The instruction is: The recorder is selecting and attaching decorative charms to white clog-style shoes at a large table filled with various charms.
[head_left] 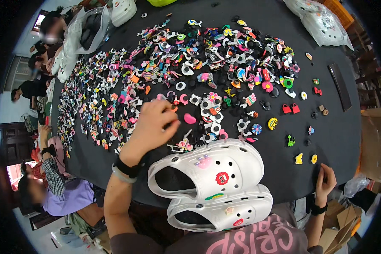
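Note:
Two white clog shoes (211,169) lie stacked at the near edge of a black table (334,139), with small charms fixed in their holes: a red round one, a pink one, a green one. My left hand (154,122) reaches over the table among the loose shoe charms (216,55), fingers pinched near an orange piece; what it grips is too small to tell. A pink heart charm (189,119) lies just right of it. My right hand (325,180) rests on the table's near right edge, fingers curled, holding nothing I can see.
Several hundred colourful charms cover the table's far and left parts. Clear bags of white clogs (317,21) sit at the far right and far left (89,25). A dark flat strip (340,86) lies at the right. People sit at the left (59,190). Cardboard boxes (338,220) stand lower right.

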